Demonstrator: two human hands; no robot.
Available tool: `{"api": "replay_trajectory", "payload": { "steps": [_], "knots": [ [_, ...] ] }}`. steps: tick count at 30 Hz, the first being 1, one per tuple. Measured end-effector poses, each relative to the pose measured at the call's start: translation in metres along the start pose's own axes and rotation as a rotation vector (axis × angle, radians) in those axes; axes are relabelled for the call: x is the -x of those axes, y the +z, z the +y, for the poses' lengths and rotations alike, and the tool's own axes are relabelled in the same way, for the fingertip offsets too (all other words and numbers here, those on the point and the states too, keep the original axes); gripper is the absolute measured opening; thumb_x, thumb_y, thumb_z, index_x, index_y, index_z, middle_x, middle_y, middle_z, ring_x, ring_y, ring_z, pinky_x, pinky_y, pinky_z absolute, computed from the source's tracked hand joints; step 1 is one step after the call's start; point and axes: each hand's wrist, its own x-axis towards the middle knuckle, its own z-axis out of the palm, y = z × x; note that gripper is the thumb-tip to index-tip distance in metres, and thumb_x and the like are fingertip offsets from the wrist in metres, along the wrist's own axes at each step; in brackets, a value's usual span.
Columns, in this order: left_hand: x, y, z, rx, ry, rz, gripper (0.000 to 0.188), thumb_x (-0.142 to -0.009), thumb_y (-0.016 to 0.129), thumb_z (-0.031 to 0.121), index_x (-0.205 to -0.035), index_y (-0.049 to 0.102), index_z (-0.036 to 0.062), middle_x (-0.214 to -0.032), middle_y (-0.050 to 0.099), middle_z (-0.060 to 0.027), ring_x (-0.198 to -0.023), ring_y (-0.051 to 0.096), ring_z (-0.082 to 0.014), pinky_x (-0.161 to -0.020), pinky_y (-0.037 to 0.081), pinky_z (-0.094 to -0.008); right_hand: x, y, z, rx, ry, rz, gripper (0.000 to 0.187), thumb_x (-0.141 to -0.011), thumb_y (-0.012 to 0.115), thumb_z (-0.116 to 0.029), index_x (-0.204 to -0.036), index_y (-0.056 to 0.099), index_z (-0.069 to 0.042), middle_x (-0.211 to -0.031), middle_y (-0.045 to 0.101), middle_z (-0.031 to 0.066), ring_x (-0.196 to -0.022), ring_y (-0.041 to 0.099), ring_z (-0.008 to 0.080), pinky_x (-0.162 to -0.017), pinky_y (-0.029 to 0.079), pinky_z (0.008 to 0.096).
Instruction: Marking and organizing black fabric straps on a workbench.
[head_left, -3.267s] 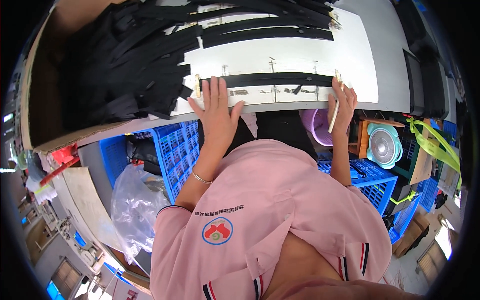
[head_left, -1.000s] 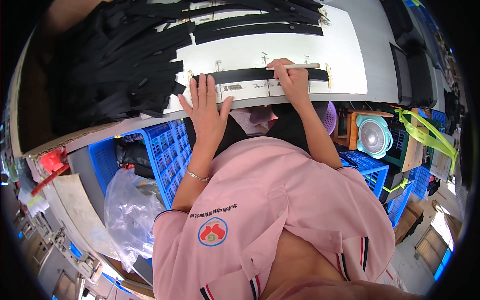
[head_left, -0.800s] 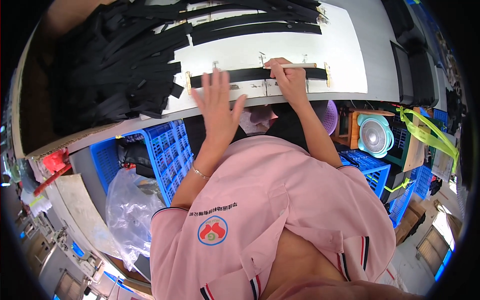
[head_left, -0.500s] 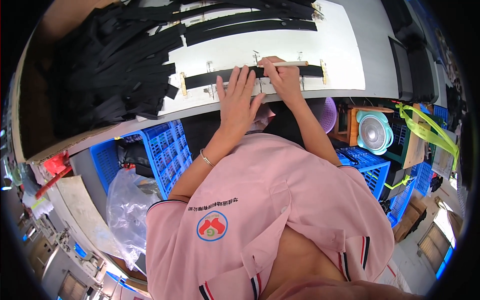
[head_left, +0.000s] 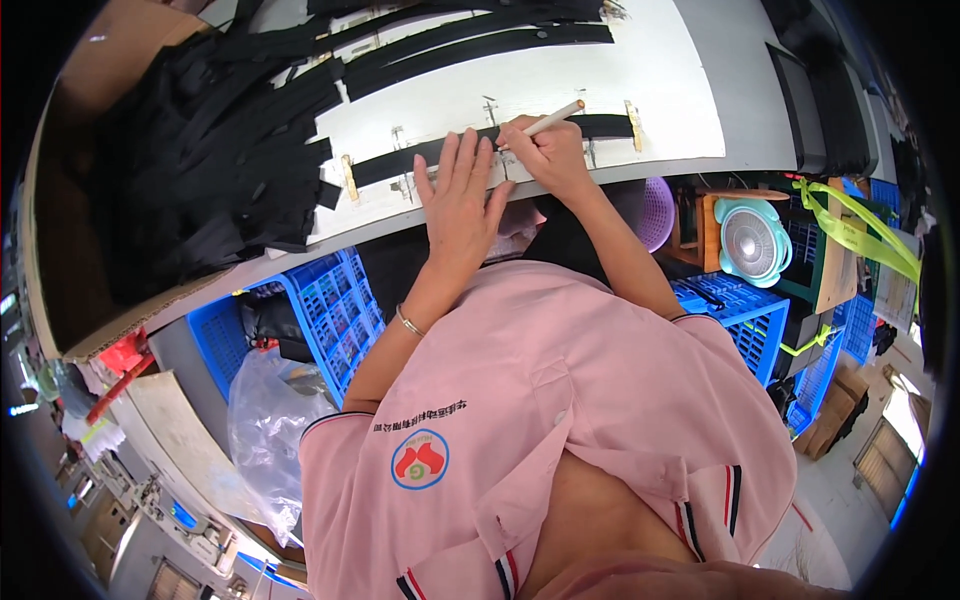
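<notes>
A black fabric strip (head_left: 388,164) lies along the near part of a white board (head_left: 672,105), between two yellowish end marks. My left hand (head_left: 462,195) rests flat over the strip's middle, fingers spread. Close to its fingertips, my right hand (head_left: 552,162) is closed round a slim white pencil (head_left: 556,117). The pencil slants, its back end up to the right and its tip down at the strip. My fingers partly hide the tip, so contact is hard to make out. Short dark marks line the board on both sides of the strip.
Many black strips (head_left: 200,150) are heaped in a cardboard box (head_left: 62,215) at the left, some spilling onto the board. Two more strips (head_left: 480,55) lie farther back. Below the table edge are blue crates (head_left: 335,310), a purple basket (head_left: 655,215) and a turquoise fan (head_left: 752,243).
The pencil has swung from nearly level to a steeper slant, its back end rising. My right hand has turned with it. My left hand stays flat on the strip; the whole view has shifted slightly.
</notes>
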Motion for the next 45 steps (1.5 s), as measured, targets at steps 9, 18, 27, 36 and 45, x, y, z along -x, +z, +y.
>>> {"api": "replay_trajectory", "payload": {
  "steps": [9,18,27,36,45],
  "knots": [
    [0.001,-0.002,0.0,-0.003,-0.014,-0.015,0.058,-0.095,0.069,0.031,-0.143,0.055,0.0021,-0.153,0.049,-0.0154,-0.147,0.038,-0.0328,-0.122,0.011,-0.0584,0.002,-0.058,-0.006,-0.343,0.163,0.182,0.024,-0.093,0.053,-0.004,-0.081,0.073,0.004,-0.08,0.071,0.0068,-0.066,0.057,0.0073,-0.06,0.046,0.0242],
    [-0.031,0.009,0.029,0.179,-0.017,0.094,0.037,-0.094,0.07,0.024,-0.125,0.067,0.0042,-0.143,0.057,-0.0153,-0.141,0.044,-0.0357,-0.121,0.012,-0.0602,0.002,-0.09,0.03,-0.197,0.282,0.265,0.03,-0.101,0.062,-0.02,-0.086,0.075,0.002,-0.066,0.061,0.0008,-0.061,0.05,0.0049,-0.056,0.038,0.0229],
    [-0.083,0.059,0.056,0.324,0.086,0.14,0.014,-0.084,0.075,0.012,-0.097,0.075,0.007,-0.116,0.07,-0.0061,-0.113,0.059,-0.0276,-0.105,0.038,-0.0449,0.003,-0.084,0.041,-0.182,0.227,0.222,0.026,-0.099,0.064,-0.019,-0.087,0.076,0.0,-0.063,0.062,0.0009,-0.059,0.053,0.0054,-0.054,0.041,0.0242],
    [-0.082,0.062,0.059,0.326,0.105,0.21,0.012,-0.078,0.076,0.007,-0.089,0.073,0.0048,-0.11,0.069,-0.0063,-0.108,0.058,-0.0284,-0.097,0.04,-0.0453,0.004,-0.083,0.039,-0.05,0.168,0.246,0.027,-0.099,0.064,-0.021,-0.089,0.076,0.0,-0.062,0.064,0.0046,-0.057,0.057,0.0076,-0.053,0.044,0.0254],
    [-0.082,0.063,0.057,0.304,0.08,0.209,0.012,-0.08,0.078,0.01,-0.091,0.076,0.0069,-0.111,0.071,-0.0051,-0.109,0.06,-0.027,-0.098,0.041,-0.042,0.009,-0.09,0.045,0.018,0.109,0.166,0.023,-0.092,0.068,-0.017,-0.079,0.074,0.001,-0.065,0.068,0.0096,-0.056,0.064,0.0167,-0.053,0.047,0.0304]
  ]
}}
